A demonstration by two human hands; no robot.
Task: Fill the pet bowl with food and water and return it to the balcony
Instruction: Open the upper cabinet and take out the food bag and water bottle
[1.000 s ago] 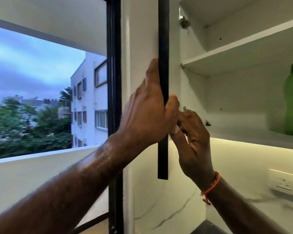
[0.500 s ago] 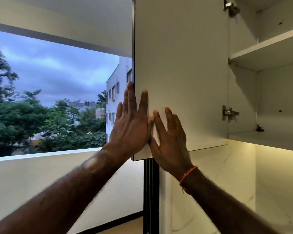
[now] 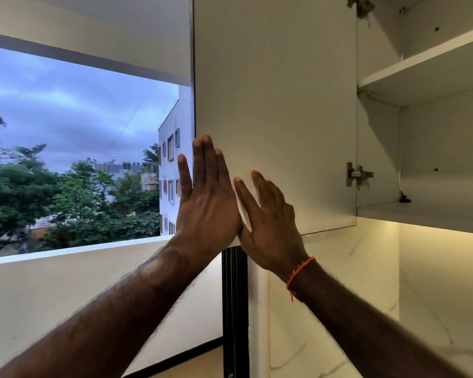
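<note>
Forearms rise from the lower edge of the view, one from each side, and meet at the centre. The right wrist carries an orange thread [image 3: 301, 271].

Left hand [image 3: 206, 203]: fingers straight and close together, pointing up, palm laid flat on the lower left corner of the door [image 3: 273, 105]. Its outer fingers overhang the door's left edge.

Right hand [image 3: 271, 216]: fingers straight and slightly spread, palm flat on the door just right of the left hand. The two hands touch at the heel of the palm. Neither hand grips anything.

The door is white, swung open, and shows its inner face. A metal hinge [image 3: 358, 174] joins its right edge to the cabinet; a second hinge shows at the top edge of the view.

Behind the door, the cabinet shows a white shelf [image 3: 426, 69] and a bottom panel. No item is visible on the parts in view. A light strip glows under the cabinet onto a marble-pattern wall [image 3: 339, 282].

A black frame [image 3: 234, 309] stands below the door's corner.

Beyond the frame lies the balcony, bounded by a white parapet [image 3: 66, 282]. Past it stand trees and a white building under a cloudy sky.

The pet bowl is not in view.
</note>
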